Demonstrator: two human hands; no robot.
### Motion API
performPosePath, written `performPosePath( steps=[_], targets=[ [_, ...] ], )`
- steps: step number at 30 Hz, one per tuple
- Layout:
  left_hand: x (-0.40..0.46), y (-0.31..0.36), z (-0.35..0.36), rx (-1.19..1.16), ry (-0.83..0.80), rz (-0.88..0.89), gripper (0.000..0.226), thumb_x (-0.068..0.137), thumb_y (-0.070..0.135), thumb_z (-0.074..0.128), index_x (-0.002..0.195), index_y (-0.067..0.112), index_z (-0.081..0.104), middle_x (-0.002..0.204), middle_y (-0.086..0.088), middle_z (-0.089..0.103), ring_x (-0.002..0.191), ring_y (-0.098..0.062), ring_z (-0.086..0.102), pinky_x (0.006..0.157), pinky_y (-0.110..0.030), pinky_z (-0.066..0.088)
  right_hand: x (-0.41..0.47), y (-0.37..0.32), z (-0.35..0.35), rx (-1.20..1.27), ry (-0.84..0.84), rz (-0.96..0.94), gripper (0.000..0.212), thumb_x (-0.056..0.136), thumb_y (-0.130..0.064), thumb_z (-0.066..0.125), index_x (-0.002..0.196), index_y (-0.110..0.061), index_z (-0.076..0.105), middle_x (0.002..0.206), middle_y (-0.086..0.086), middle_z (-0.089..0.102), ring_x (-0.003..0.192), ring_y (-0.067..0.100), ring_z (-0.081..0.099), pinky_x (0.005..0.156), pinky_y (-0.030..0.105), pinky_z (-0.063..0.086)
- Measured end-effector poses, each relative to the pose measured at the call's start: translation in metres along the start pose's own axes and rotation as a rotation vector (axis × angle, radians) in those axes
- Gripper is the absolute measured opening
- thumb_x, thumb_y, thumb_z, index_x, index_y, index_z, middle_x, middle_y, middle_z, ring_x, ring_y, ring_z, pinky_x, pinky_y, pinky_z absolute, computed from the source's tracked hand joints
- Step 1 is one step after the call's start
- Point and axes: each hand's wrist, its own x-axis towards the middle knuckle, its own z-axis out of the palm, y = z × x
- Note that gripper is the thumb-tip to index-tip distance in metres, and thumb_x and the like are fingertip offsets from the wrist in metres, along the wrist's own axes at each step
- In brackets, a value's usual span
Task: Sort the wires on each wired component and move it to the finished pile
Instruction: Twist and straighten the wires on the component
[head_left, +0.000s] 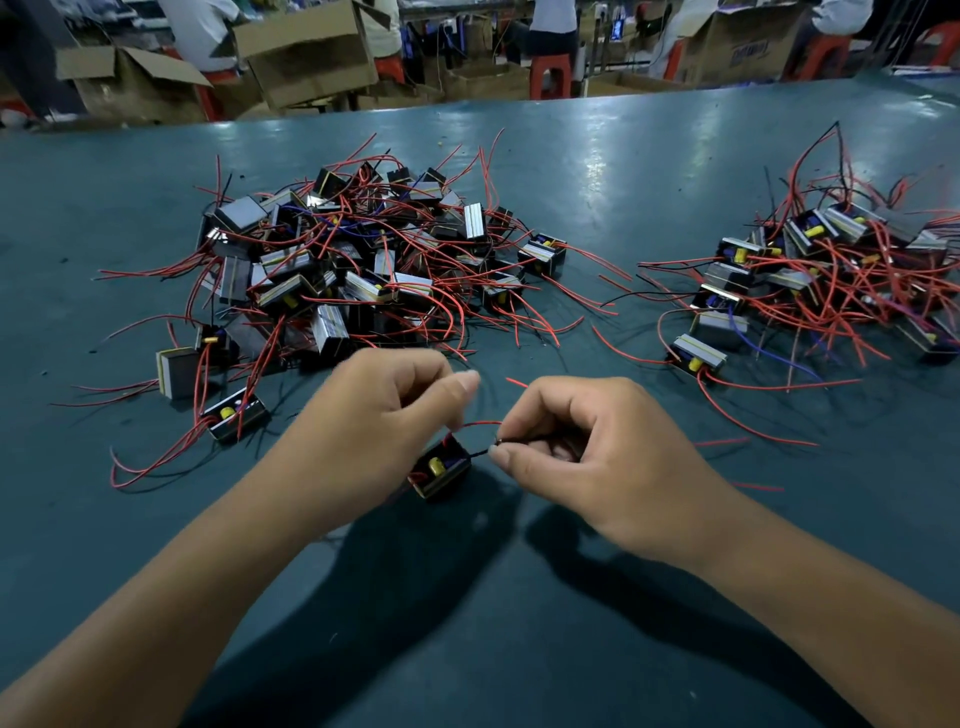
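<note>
A small black wired component (440, 470) with a yellow part inside is held just above the green table, near its front middle. My left hand (374, 415) grips it from the left, fingers curled over it. My right hand (582, 447) pinches its black wire (480, 453) between thumb and forefinger; a red wire (480, 423) loops above between the two hands. A large pile of such components (353, 265) with tangled red wires lies at the back left. A second pile (831, 275) lies at the right.
The green table (597, 171) runs back to a far edge. A few loose components (236, 415) lie left of my left hand. Cardboard boxes (306, 52), red stools and seated people are beyond the table.
</note>
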Motion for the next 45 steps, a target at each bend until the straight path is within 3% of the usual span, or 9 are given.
performPosePath(
  steps=[5, 10, 13, 16, 19, 27, 32, 37, 45],
  targets=[
    [0.005, -0.01, 0.006, 0.339, 0.025, 0.164, 0.007, 0.09, 0.031, 0.069, 0.088, 0.024, 0.07, 0.069, 0.024, 0.056, 0.066, 0.002, 0.051, 0.061, -0.009, 0.035, -0.001, 0.0, -0.001, -0.047, -0.101, 0.004, 0.012, 0.082, -0.014, 0.078, 0.08, -0.019, 0.067, 0.061, -0.014, 0.055, 0.053, 0.0, 0.044, 0.054, 0.013, 0.039],
    [0.006, -0.014, 0.01, 0.247, -0.003, 0.156, 0.034, 0.088, 0.05, 0.056, 0.098, 0.024, 0.075, 0.077, 0.029, 0.062, 0.07, 0.011, 0.054, 0.064, -0.009, 0.038, 0.001, 0.0, -0.007, -0.044, -0.077, -0.005, 0.014, 0.082, -0.021, 0.079, 0.09, -0.022, 0.069, 0.071, -0.008, 0.064, 0.062, 0.003, 0.054, 0.062, 0.017, 0.046],
    [0.007, -0.016, 0.009, 0.226, -0.046, 0.143, 0.025, 0.086, 0.046, 0.063, 0.099, 0.028, 0.075, 0.077, 0.023, 0.065, 0.064, -0.001, 0.053, 0.059, -0.01, 0.037, 0.005, 0.0, -0.011, -0.041, -0.007, -0.021, 0.01, 0.087, -0.029, 0.069, 0.09, -0.02, 0.07, 0.076, -0.002, 0.069, 0.068, 0.009, 0.06, 0.066, 0.022, 0.048],
    [0.006, -0.019, 0.011, 0.301, -0.033, 0.18, 0.01, 0.093, 0.03, 0.069, 0.098, 0.024, 0.075, 0.082, 0.014, 0.067, 0.075, -0.006, 0.056, 0.066, -0.017, 0.041, 0.01, 0.005, -0.013, -0.075, 0.148, 0.0, 0.009, 0.094, -0.024, 0.065, 0.087, -0.02, 0.07, 0.078, -0.003, 0.068, 0.068, 0.006, 0.058, 0.065, 0.014, 0.044],
    [0.007, -0.02, 0.012, 0.261, 0.014, 0.193, 0.022, 0.096, 0.037, 0.06, 0.095, 0.02, 0.074, 0.079, 0.012, 0.067, 0.077, -0.007, 0.059, 0.068, -0.022, 0.043, 0.015, 0.012, -0.013, -0.186, 0.283, 0.092, 0.004, 0.091, -0.025, 0.067, 0.088, -0.023, 0.068, 0.076, -0.008, 0.069, 0.067, 0.001, 0.059, 0.065, 0.013, 0.045],
    [0.006, -0.02, 0.015, 0.189, 0.038, 0.115, 0.004, 0.097, 0.027, 0.063, 0.098, 0.024, 0.065, 0.068, 0.014, 0.068, 0.067, -0.001, 0.062, 0.059, -0.015, 0.045, 0.016, 0.011, -0.004, -0.434, 0.063, 0.151, 0.023, 0.076, -0.035, 0.082, 0.088, -0.023, 0.066, 0.074, -0.009, 0.069, 0.064, 0.002, 0.06, 0.062, 0.012, 0.045],
    [0.005, -0.015, 0.015, 0.155, 0.03, 0.099, 0.009, 0.099, 0.03, 0.058, 0.09, 0.029, 0.059, 0.075, 0.016, 0.068, 0.062, -0.011, 0.061, 0.058, -0.028, 0.047, 0.017, 0.011, -0.004, -0.573, 0.004, 0.173, 0.003, 0.085, -0.027, 0.072, 0.083, -0.025, 0.071, 0.066, -0.01, 0.067, 0.063, 0.003, 0.06, 0.058, 0.015, 0.042],
    [0.002, -0.011, 0.014, 0.151, 0.047, 0.101, 0.012, 0.099, 0.03, 0.057, 0.087, 0.027, 0.058, 0.073, 0.015, 0.069, 0.06, -0.016, 0.063, 0.057, -0.032, 0.048, 0.017, 0.007, -0.007, -0.38, 0.148, 0.167, 0.011, 0.089, -0.023, 0.067, 0.079, -0.027, 0.067, 0.067, -0.012, 0.067, 0.061, 0.003, 0.059, 0.056, 0.013, 0.042],
    [0.0, -0.007, 0.014, 0.177, 0.086, 0.103, 0.013, 0.095, 0.03, 0.061, 0.083, 0.025, 0.061, 0.067, 0.013, 0.07, 0.059, -0.008, 0.063, 0.053, -0.018, 0.044, 0.017, 0.002, 0.002, 0.121, 0.192, 0.249, 0.015, 0.097, -0.012, 0.059, 0.088, -0.019, 0.069, 0.062, -0.006, 0.065, 0.056, 0.005, 0.058, 0.052, 0.017, 0.043]
  ],
)
